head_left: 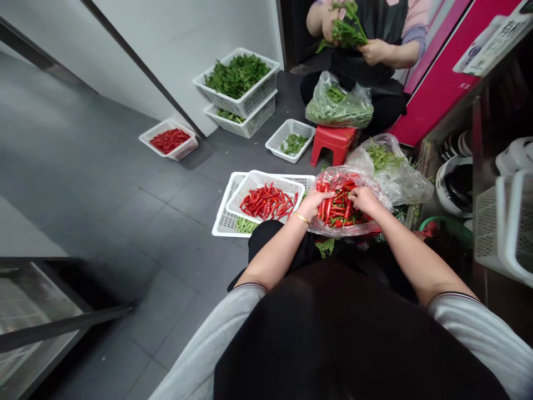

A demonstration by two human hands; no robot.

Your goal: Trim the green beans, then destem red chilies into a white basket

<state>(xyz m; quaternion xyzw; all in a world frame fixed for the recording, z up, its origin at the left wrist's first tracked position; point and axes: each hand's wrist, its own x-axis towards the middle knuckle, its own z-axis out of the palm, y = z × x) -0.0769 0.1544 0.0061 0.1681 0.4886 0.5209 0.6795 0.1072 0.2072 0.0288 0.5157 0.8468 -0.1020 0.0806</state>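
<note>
A clear plastic bag [377, 189] full of red chilies with green stems [339, 205] lies open in front of me. My left hand [313, 202], with a gold bracelet at the wrist, is closed on red chilies at the bag's left side. At the right side of the pile, my right hand [363, 200] has its fingers pinched together at a green stem; what exactly it grips is too small to tell. Left of the bag, a white basket [234, 203] of red chilies rests on a larger white basket [220, 222] that holds green beans.
Across from me a person [385, 53] holds leafy greens above a bag of greens [339, 105] on a red stool [333, 141]. White baskets [260, 114] of greens stand stacked by the wall. Shelving [478, 183] runs along the right, a metal frame [62, 328] at lower left.
</note>
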